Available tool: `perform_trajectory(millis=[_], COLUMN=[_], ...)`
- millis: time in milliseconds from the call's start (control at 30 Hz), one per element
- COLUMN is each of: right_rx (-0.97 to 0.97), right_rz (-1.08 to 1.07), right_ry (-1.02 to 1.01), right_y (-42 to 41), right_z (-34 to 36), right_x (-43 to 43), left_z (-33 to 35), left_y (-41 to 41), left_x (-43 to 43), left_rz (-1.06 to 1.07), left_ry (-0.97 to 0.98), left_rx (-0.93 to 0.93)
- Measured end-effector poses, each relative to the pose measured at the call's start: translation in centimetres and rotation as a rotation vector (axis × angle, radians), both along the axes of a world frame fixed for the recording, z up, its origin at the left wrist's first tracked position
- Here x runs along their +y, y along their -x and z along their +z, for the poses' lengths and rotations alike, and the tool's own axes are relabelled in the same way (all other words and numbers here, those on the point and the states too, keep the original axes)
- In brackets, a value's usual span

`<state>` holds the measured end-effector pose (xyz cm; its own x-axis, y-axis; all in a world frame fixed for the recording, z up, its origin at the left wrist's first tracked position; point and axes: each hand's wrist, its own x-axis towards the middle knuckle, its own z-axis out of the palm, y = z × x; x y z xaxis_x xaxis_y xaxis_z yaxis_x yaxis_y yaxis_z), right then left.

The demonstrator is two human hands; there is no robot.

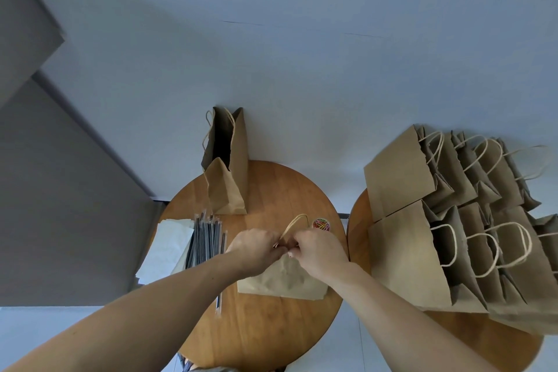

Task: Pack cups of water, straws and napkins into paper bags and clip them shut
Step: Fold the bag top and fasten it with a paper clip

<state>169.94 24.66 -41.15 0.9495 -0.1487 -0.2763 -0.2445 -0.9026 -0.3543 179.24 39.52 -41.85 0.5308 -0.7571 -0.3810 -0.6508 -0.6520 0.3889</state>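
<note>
A brown paper bag (283,281) stands in the middle of the round wooden table (265,329), its twine handles (294,222) sticking up. My left hand (253,249) and my right hand (317,251) meet at the bag's top edge, and both pinch the paper together there. Whether a clip is between the fingers is hidden. A small round tub of coloured paper clips (320,224) sits just behind my right hand. Wrapped black straws (205,240) lie in a pile to the left, beside a stack of white napkins (164,249).
An open paper bag (225,160) stands at the table's far edge by the wall. On a second round table (359,220) to the right stand several paper bags (453,220) in rows. A grey panel lies to the left.
</note>
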Motion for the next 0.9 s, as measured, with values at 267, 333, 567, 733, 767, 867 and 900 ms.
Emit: perform_trajectory(millis=[267,333,567,733,767,867,900], right_rx=[-0.543,-0.358,0.024,-0.019,-0.027,-0.103,-0.131], right_rz=[-0.111,-0.153,-0.179,-0.176,-0.182,-0.19,-0.19], right_ry=[-0.132,-0.144,-0.17,-0.166,-0.171,-0.231,-0.263], right_y=[3.6,4.7,7.5,6.9,6.8,6.2,5.9], right_z=[1.0,0.2,-3.8,-4.3,-4.2,-3.5,-2.9], right_x=[-2.8,-4.1,-5.9,-5.8,-5.9,-6.1,-5.9], left_z=[0.7,0.2,-0.8,-0.7,-0.6,0.3,0.8], left_y=[-2.4,-2.4,-1.7,-1.0,-0.9,-0.8,-0.7], left_x=[2.4,3.7,5.9,5.8,6.0,7.0,7.4], left_rz=[0.017,0.073,0.261,0.333,0.361,0.458,0.494], left_ry=[-0.068,-0.085,-0.096,-0.069,-0.044,0.064,0.112], left_rx=[0.067,0.079,0.168,0.175,0.195,0.262,0.275])
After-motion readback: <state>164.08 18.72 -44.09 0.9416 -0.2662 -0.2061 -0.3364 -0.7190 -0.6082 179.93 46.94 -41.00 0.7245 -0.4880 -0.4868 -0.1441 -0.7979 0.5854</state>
